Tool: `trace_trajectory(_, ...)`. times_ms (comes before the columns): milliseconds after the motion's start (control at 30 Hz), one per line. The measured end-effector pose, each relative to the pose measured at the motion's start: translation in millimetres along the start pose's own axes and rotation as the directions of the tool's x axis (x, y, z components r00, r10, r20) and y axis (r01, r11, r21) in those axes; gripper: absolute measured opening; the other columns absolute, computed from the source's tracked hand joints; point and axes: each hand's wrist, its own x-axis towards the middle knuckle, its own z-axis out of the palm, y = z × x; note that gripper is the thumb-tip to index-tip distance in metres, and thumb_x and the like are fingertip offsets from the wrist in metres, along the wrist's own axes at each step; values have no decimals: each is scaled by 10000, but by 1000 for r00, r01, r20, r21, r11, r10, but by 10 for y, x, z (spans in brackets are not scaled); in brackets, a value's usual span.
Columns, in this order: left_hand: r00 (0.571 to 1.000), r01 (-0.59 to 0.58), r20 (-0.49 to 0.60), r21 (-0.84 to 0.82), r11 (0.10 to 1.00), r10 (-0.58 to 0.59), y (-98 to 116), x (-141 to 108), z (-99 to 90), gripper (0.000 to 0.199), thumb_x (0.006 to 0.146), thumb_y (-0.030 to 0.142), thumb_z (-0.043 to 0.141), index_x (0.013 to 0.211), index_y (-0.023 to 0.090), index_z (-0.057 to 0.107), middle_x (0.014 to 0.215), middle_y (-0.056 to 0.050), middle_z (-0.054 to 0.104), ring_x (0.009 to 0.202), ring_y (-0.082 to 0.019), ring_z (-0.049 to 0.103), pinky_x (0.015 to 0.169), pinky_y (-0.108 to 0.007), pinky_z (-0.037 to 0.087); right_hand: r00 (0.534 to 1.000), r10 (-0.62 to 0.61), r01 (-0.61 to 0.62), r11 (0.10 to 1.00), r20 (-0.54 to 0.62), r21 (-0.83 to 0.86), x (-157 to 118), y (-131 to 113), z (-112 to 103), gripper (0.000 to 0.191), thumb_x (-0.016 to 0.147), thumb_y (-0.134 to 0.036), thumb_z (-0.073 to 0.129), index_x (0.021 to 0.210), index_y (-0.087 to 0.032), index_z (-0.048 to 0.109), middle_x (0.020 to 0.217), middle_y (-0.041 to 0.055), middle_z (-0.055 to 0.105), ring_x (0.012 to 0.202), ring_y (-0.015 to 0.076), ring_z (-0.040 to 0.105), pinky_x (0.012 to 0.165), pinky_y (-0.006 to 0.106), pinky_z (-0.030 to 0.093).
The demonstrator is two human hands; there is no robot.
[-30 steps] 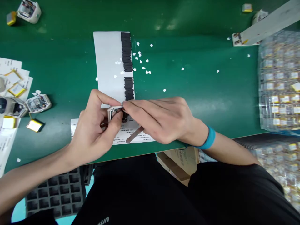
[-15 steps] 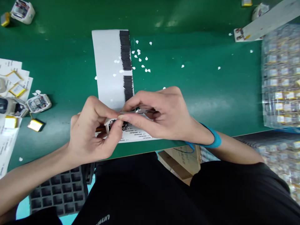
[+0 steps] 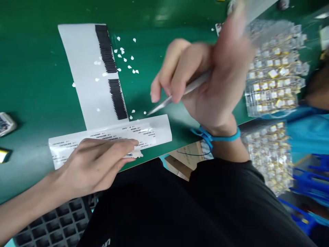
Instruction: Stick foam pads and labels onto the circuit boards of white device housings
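My left hand (image 3: 100, 164) is closed around a small white device casing (image 3: 138, 154), most of it hidden by the fingers. That hand lies over the white printed label sheet (image 3: 161, 128) near the table's front edge. Higher up and to the right, my right hand (image 3: 208, 72) is raised, partly smeared by motion. Slim metal tweezers (image 3: 167, 101) are gripped in it, their tip pointing down and left towards the loose white dots. Beyond the label sheet is a white backing sheet (image 3: 77, 68) with black strips (image 3: 105, 48) along its right side.
Small round white stickers (image 3: 125, 59) are scattered on the green table. At the left edge are an opened white device (image 3: 6, 124) and a battery (image 3: 3, 155). Clear trays of small parts (image 3: 272, 82) stand at the right, beside another person's blue sleeve (image 3: 303, 127).
My hands have parted. The right one moved up and right and now shows tweezers, while the left stays low with the casing. The view has swung to the right.
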Motion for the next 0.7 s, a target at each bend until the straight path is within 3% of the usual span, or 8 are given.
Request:
trace_trajectory(67, 1000, -28, 13, 56, 998, 27, -16, 30, 62, 144, 1054, 131, 526, 1083, 184, 657, 1062, -73, 838, 544, -177, 737, 451, -291, 555, 980, 195, -198, 973, -38, -114, -198, -4, -58, 674, 1114, -585, 322, 583, -248, 563, 548, 8, 545, 479, 136, 541, 475, 302, 518)
trace_trajectory(100, 999, -28, 22, 106, 994, 25, -20, 39, 93, 158, 1046, 102, 515, 1075, 175, 653, 1083, -82, 834, 528, -170, 726, 426, -287, 536, 957, 278, -287, 942, -79, -175, -315, -7, -83, 716, 1089, -660, 314, 575, -249, 595, 535, 21, 585, 449, 148, 540, 414, 322, 456)
trace_trajectory(200, 998, -48, 41, 249, 967, 39, -17, 39, 157, 229, 988, 8, 501, 1076, 159, 651, 1075, -98, 831, 562, -183, 741, 378, -281, 499, 935, 294, -331, 924, -201, -191, -644, 4, -144, 660, 1082, -640, 412, 619, -246, 667, 457, -15, 559, 368, 137, 506, 328, 289, 364)
trace_trajectory(367, 998, -61, 33, 256, 965, 54, -14, 24, 166, 228, 994, 7, 514, 1085, 162, 654, 1073, -105, 831, 648, -199, 783, 397, -266, 535, 927, 347, -365, 921, -142, -137, -886, 60, -171, 491, 1093, -492, 510, 806, -212, 793, 601, 15, 746, 479, 148, 698, 430, 233, 559)
trace_trajectory(533, 998, -55, 44, 215, 975, 47, -31, 48, 184, 193, 1018, 38, 515, 1087, 138, 665, 1072, -126, 829, 575, -210, 764, 415, -304, 573, 928, 329, -359, 914, -174, -189, -900, 46, -153, 506, 1112, -451, 495, 787, -198, 788, 606, 7, 754, 531, 133, 740, 507, 203, 608)
trace_trajectory(700, 997, -67, 49, 256, 964, 56, -16, 53, 203, 188, 1009, -5, 530, 1086, 95, 670, 1093, -147, 823, 710, -236, 811, 437, -296, 595, 903, 427, -429, 902, -51, -50, -899, 61, -247, 477, 1077, -514, 561, 856, -183, 824, 702, 39, 800, 638, 147, 792, 586, 198, 642)
